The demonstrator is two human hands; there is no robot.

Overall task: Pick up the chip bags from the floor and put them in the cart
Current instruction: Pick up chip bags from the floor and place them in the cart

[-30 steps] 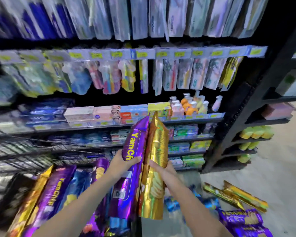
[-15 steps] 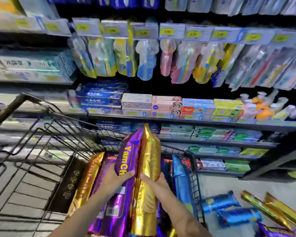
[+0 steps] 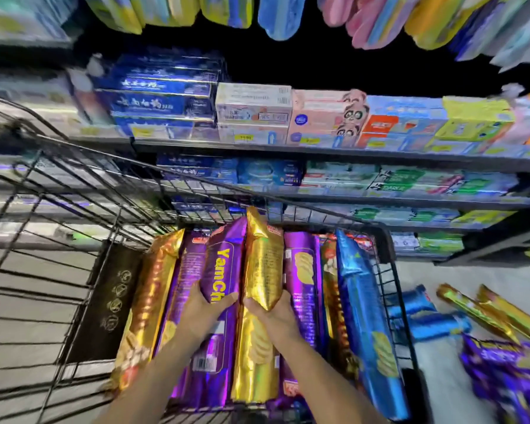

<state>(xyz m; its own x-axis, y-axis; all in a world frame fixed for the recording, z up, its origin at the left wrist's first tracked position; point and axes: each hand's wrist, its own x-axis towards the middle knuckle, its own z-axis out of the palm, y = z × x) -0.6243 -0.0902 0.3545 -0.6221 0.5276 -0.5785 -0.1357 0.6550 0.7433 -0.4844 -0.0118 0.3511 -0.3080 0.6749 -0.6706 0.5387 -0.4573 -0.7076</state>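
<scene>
The left hand (image 3: 207, 310) grips the purple chip bag (image 3: 219, 301) around its middle, thumb curled across the front, and the right hand (image 3: 277, 313) grips the gold chip bag (image 3: 262, 270) the same way. Both bags stand side by side, touching, lowered into the cart (image 3: 389, 289) among a row of bags already standing there — a gold bag (image 3: 149, 304) at the left end, more purple ones between, and a blue bag (image 3: 361, 310) against the right wire wall.

The two bags look almost seated, so this pair is close to done, though neither hand has let go. More work waits on the floor (image 3: 423, 270) to the right of the cart: blue bags (image 3: 426, 313) just beside the wire wall, gold bags (image 3: 487, 313) farther out, and purple bags (image 3: 508, 371) near the frame's corner.

The main risk is the tight packing. The row is already full across its width, and two more bags wedged in could crush the chips inside or push a neighbour up and out of line. The foil looks slick, so a bag let go before its bottom rests could tip forward over the others. The upper half of the gold bag bends away from the purple one — if released that way it may flop sideways rather than stand.
</scene>
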